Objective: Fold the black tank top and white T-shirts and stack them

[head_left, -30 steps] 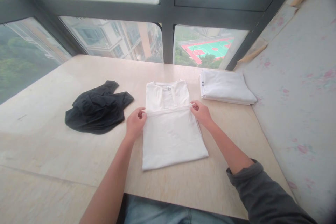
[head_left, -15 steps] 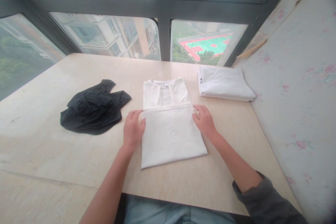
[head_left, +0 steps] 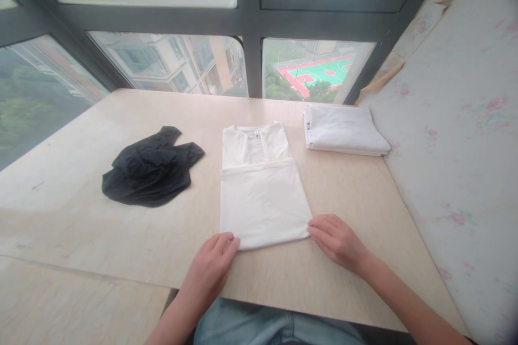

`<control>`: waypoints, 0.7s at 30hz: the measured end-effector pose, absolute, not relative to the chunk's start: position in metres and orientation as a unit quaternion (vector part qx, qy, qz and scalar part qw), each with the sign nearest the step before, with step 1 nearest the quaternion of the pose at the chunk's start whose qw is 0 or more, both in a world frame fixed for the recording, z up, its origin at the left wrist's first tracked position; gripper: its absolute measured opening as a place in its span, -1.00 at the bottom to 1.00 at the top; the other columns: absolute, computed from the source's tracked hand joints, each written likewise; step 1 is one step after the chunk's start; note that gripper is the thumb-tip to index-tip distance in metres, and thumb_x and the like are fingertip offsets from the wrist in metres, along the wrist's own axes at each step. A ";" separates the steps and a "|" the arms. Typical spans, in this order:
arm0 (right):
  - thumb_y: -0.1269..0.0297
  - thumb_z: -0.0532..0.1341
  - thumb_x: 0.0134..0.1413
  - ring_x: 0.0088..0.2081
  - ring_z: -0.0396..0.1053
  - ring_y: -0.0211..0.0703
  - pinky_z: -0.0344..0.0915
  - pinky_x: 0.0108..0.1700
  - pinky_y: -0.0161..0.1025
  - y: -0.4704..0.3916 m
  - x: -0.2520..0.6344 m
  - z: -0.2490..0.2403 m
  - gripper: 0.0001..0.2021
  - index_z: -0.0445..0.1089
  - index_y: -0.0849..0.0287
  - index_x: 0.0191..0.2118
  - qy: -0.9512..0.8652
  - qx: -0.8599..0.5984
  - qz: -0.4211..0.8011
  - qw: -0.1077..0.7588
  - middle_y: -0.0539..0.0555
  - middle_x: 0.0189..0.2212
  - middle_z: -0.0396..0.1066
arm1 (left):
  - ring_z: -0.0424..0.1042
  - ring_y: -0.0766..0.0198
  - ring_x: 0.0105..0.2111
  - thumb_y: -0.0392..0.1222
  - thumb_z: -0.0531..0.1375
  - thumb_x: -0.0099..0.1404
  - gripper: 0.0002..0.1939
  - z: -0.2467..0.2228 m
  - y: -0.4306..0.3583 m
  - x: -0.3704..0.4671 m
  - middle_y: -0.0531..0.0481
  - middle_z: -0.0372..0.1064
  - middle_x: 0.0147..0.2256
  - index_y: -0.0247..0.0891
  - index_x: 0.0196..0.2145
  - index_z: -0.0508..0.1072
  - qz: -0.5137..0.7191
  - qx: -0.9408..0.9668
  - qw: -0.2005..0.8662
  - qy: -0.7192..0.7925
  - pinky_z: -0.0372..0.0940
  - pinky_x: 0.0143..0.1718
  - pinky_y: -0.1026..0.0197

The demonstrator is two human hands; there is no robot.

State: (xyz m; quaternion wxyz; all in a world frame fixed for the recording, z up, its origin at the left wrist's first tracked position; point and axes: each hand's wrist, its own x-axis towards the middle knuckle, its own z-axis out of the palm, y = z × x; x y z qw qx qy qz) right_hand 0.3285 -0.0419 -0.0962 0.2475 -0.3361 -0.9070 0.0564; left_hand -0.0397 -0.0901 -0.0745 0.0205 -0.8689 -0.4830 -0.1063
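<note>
A white T-shirt point(head_left: 263, 199) lies partly folded in front of me, its collar and small neck label facing the window. Its lower part is turned up, with the hem edge lying across below the neck. At the near left corner, my left hand point(head_left: 214, 261) is closed on the folded edge between thumb and fingers. My right hand point(head_left: 338, 242) pinches the near right corner, fingertips pressed together. The shirt still rests flat on the tabletop.
A crumpled black garment point(head_left: 149, 170) lies to the left on the pale table point(head_left: 65, 194). Folded white clothing point(head_left: 342, 129) is stacked at the back right, near the flowered wall point(head_left: 457, 161). Grey window frames point(head_left: 253, 64) stand behind the table.
Both hands have moved toward me, from the shirt's sides near the turned-up hem to its two near corners, and now grip there. The shirt keeps its folded shape.
</note>
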 end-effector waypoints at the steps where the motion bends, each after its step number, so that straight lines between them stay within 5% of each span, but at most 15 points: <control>1: 0.52 0.12 0.26 -0.07 0.41 -0.04 0.37 -0.04 -0.07 -0.040 0.328 -0.097 -0.78 0.43 0.19 -0.08 -0.906 -0.336 0.052 0.251 0.17 -0.14 0.48 | 0.43 0.10 -0.14 -0.52 0.07 0.26 -0.64 -0.074 -0.089 -0.041 -0.16 0.44 -0.12 -0.29 -0.04 0.44 -0.097 -0.872 0.023 -0.479 0.42 -0.12 0.08; 7: 0.51 0.09 0.28 -0.10 0.40 -0.08 0.37 -0.04 -0.08 -0.037 0.327 -0.101 -0.81 0.40 0.21 -0.11 -0.888 -0.358 0.071 0.280 0.17 -0.18 0.47 | 0.47 0.11 -0.16 -0.48 0.07 0.28 -0.70 -0.075 -0.086 -0.050 -0.13 0.47 -0.15 -0.27 -0.12 0.47 -0.118 -0.860 0.032 -0.495 0.43 -0.13 0.08; 14: 0.27 0.20 0.26 -0.03 0.38 0.04 0.38 0.00 0.02 -0.045 0.323 -0.102 -0.77 0.38 0.22 -0.01 -0.890 -0.383 0.051 0.240 0.23 -0.09 0.43 | 0.52 0.23 -0.20 -0.31 0.10 0.37 -0.81 -0.077 -0.085 -0.060 -0.05 0.51 -0.20 -0.19 -0.16 0.50 -0.264 -0.798 -0.067 -0.537 0.44 -0.15 0.22; 21: 0.52 0.10 0.19 0.01 0.39 0.04 0.38 0.04 0.06 -0.044 0.311 -0.108 -0.72 0.42 0.17 -0.05 -0.860 -0.416 0.031 0.293 0.20 -0.08 0.48 | 0.54 0.23 -0.20 -0.25 0.09 0.38 -0.82 -0.051 -0.073 -0.053 -0.07 0.53 -0.22 -0.19 -0.21 0.51 -0.281 -0.763 -0.143 -0.564 0.45 -0.16 0.22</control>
